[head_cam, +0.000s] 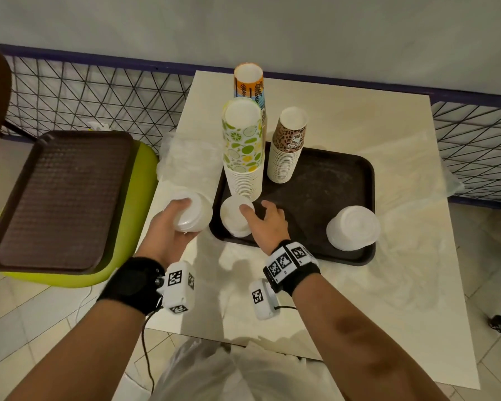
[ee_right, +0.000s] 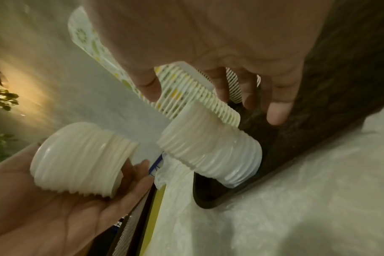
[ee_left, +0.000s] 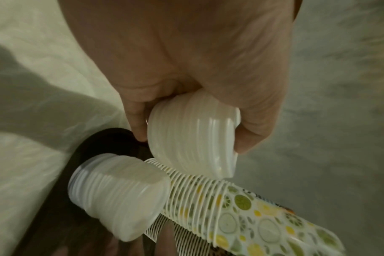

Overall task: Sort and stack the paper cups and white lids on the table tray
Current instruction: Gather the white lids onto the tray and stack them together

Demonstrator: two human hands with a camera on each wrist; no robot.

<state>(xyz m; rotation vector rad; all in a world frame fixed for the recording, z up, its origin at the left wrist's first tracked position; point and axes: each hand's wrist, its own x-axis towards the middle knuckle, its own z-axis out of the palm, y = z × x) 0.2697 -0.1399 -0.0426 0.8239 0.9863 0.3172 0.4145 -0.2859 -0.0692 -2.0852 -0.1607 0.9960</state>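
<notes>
White plastic lids sit in three nested stacks: one stack of lids (head_cam: 193, 212) is held in the left hand (head_cam: 171, 227), fingers and thumb curled round it, just off the left edge of the dark tray (head_cam: 344, 175) at mid-frame; a second lid stack (head_cam: 233, 218) stands on the tray's lower-left corner, with the right hand (head_cam: 268, 224) reaching over it, fingers spread and loose, a fingertip apparently on its top but gripping nothing; a third lid stack (head_cam: 353, 228) sits at the tray's lower-right corner. Right behind the second lid stack rises a tall column of lime-print cups (head_cam: 243, 149), with an orange-print cup column (head_cam: 249, 82) behind that and a shorter leopard-print cup stack (head_cam: 288, 146) to its right, all standing near the tray's far edge on the pale bench (head_cam: 388, 125). The likely step is joining the held lids to the standing lid stack. The risk is plain: the lime-print column is tall and close, so a knuckle or wrist brushing it could topple it across the tray. Pressing the lids on crookedly could also tip the lid stack or splay it apart.
</notes>
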